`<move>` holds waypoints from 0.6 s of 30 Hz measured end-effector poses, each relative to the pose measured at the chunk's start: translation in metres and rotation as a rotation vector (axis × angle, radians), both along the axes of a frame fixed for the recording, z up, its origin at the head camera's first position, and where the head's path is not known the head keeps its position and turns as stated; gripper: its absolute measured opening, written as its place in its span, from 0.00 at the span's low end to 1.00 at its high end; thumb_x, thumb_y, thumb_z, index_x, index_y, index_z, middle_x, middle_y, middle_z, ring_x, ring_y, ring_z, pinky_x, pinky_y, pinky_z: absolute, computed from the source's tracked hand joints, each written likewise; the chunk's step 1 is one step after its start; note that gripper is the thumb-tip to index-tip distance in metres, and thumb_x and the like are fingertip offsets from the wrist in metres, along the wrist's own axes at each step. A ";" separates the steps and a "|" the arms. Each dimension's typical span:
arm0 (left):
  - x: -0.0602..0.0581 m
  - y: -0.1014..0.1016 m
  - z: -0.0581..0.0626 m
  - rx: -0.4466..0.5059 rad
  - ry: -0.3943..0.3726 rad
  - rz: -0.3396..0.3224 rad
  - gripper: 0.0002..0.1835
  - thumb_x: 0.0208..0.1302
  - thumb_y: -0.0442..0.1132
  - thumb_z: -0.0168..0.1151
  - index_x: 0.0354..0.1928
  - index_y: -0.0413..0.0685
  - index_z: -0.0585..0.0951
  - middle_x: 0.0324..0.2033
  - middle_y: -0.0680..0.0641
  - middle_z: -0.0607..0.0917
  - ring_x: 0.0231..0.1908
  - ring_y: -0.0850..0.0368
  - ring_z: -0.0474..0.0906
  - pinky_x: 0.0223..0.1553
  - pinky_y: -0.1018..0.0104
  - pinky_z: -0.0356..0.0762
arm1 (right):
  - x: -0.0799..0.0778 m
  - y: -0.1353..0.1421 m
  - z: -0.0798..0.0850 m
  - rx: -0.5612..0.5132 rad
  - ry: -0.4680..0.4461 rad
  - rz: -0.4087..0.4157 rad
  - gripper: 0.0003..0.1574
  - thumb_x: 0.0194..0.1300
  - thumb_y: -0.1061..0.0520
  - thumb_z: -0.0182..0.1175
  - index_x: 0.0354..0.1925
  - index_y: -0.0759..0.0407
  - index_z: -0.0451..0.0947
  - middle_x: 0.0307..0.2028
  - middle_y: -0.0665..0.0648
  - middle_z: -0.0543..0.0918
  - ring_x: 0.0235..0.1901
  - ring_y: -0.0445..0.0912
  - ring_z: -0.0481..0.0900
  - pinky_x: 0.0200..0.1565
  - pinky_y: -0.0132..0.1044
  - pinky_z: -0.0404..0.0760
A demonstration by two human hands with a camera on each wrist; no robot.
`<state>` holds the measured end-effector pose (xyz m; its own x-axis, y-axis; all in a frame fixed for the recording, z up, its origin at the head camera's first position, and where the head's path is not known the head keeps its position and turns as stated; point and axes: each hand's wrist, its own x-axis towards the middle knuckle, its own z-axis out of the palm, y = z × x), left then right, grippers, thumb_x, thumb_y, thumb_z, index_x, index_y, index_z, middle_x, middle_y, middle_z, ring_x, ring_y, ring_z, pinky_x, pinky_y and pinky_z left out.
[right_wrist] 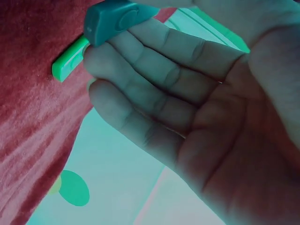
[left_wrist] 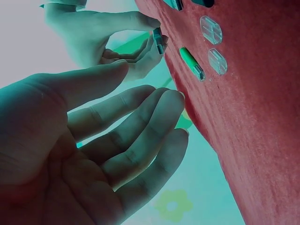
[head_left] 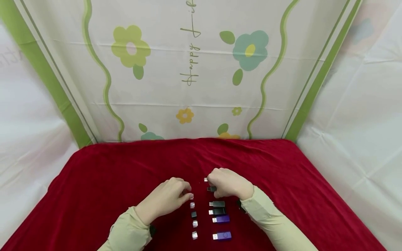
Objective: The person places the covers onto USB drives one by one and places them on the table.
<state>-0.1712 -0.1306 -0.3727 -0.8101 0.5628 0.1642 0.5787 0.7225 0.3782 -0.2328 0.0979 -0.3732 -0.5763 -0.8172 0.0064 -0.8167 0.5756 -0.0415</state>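
Note:
My right hand point(head_left: 230, 183) pinches a dark USB stick point(head_left: 211, 189) between thumb and fingers, its plug pointing left. In the right wrist view the stick's body point(right_wrist: 105, 23) lies along the fingertips. On the cloth just beyond it lies a green-looking USB stick point(right_wrist: 70, 61), mostly hidden behind the hand in the head view. My left hand point(head_left: 166, 197) hovers at the far end of a column of small caps, fingers loosely bent. The left wrist view shows a gap between its thumb and fingers, and two clear caps point(left_wrist: 211, 30) on the cloth beyond.
Nearer me on the red cloth point(head_left: 125, 167) lie a grey USB stick point(head_left: 218, 204), a black one point(head_left: 220, 211) and two purple ones point(head_left: 222, 219). Left of them the column includes a black cap point(head_left: 193, 214) and clear caps point(head_left: 194, 235). Patterned white curtains point(head_left: 207, 87) enclose the table.

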 end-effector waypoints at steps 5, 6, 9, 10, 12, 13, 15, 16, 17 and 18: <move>-0.001 0.000 -0.003 -0.001 0.003 -0.002 0.04 0.61 0.39 0.70 0.35 0.48 0.86 0.28 0.57 0.81 0.29 0.64 0.75 0.31 0.70 0.77 | 0.000 0.003 0.003 -0.028 -0.014 -0.016 0.33 0.39 0.66 0.70 0.13 0.47 0.53 0.14 0.42 0.46 0.19 0.37 0.45 0.20 0.30 0.49; -0.002 0.000 -0.004 -0.002 0.005 -0.003 0.04 0.62 0.39 0.70 0.35 0.48 0.86 0.29 0.57 0.81 0.30 0.63 0.75 0.31 0.69 0.77 | 0.000 0.003 0.004 -0.036 -0.017 -0.019 0.32 0.40 0.66 0.70 0.14 0.48 0.55 0.14 0.42 0.47 0.19 0.37 0.46 0.20 0.30 0.49; -0.002 -0.001 -0.005 -0.005 0.009 0.002 0.04 0.62 0.39 0.69 0.35 0.48 0.86 0.29 0.57 0.82 0.30 0.62 0.76 0.31 0.69 0.77 | -0.001 0.005 0.006 -0.063 -0.021 -0.031 0.27 0.40 0.66 0.70 0.15 0.49 0.59 0.14 0.42 0.51 0.18 0.37 0.48 0.20 0.30 0.51; -0.002 -0.001 -0.005 -0.009 0.013 0.003 0.04 0.62 0.39 0.69 0.34 0.47 0.86 0.29 0.57 0.82 0.30 0.62 0.76 0.31 0.69 0.77 | -0.001 0.006 0.007 -0.072 -0.024 -0.034 0.25 0.40 0.66 0.69 0.15 0.49 0.61 0.13 0.42 0.52 0.18 0.37 0.49 0.20 0.30 0.52; -0.001 -0.002 -0.004 -0.018 0.020 0.014 0.04 0.62 0.40 0.69 0.34 0.47 0.86 0.29 0.56 0.82 0.29 0.62 0.76 0.30 0.69 0.77 | -0.002 0.007 0.009 -0.092 -0.011 -0.035 0.23 0.41 0.65 0.69 0.16 0.49 0.62 0.14 0.42 0.54 0.18 0.37 0.50 0.20 0.31 0.53; -0.001 -0.002 -0.004 -0.024 0.027 0.019 0.04 0.62 0.40 0.69 0.34 0.47 0.86 0.29 0.56 0.82 0.29 0.63 0.75 0.30 0.69 0.77 | -0.003 0.007 0.010 -0.103 -0.002 -0.030 0.22 0.41 0.65 0.68 0.16 0.49 0.63 0.14 0.42 0.55 0.18 0.37 0.50 0.20 0.31 0.54; -0.001 -0.003 -0.003 -0.036 0.043 0.026 0.05 0.62 0.41 0.69 0.34 0.48 0.86 0.29 0.56 0.82 0.29 0.63 0.75 0.30 0.69 0.77 | -0.004 0.008 0.011 -0.125 0.017 -0.022 0.21 0.41 0.65 0.67 0.16 0.49 0.63 0.14 0.42 0.57 0.18 0.37 0.52 0.20 0.31 0.55; -0.001 -0.003 -0.002 -0.038 0.050 0.028 0.05 0.62 0.41 0.69 0.35 0.48 0.86 0.29 0.56 0.82 0.29 0.63 0.75 0.30 0.69 0.77 | -0.004 0.008 0.012 -0.131 0.034 -0.018 0.20 0.41 0.64 0.66 0.16 0.49 0.63 0.15 0.43 0.58 0.18 0.37 0.52 0.20 0.32 0.56; -0.001 -0.004 -0.002 -0.040 0.052 0.033 0.05 0.62 0.42 0.69 0.35 0.48 0.86 0.29 0.56 0.82 0.29 0.63 0.75 0.29 0.69 0.77 | -0.004 0.008 0.012 -0.136 0.049 -0.014 0.19 0.42 0.64 0.66 0.17 0.50 0.64 0.15 0.43 0.59 0.18 0.37 0.54 0.20 0.32 0.57; -0.001 -0.004 -0.002 -0.042 0.055 0.036 0.06 0.62 0.42 0.69 0.35 0.48 0.86 0.29 0.56 0.82 0.29 0.63 0.75 0.29 0.69 0.77 | -0.004 0.008 0.012 -0.139 0.060 -0.009 0.19 0.42 0.63 0.66 0.17 0.50 0.64 0.16 0.43 0.61 0.18 0.37 0.55 0.20 0.32 0.58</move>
<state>-0.1720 -0.1344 -0.3746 -0.8201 0.5411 0.1860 0.5715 0.7578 0.3148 -0.2366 0.1062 -0.3607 -0.5791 -0.8007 0.1535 -0.8147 0.5753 -0.0728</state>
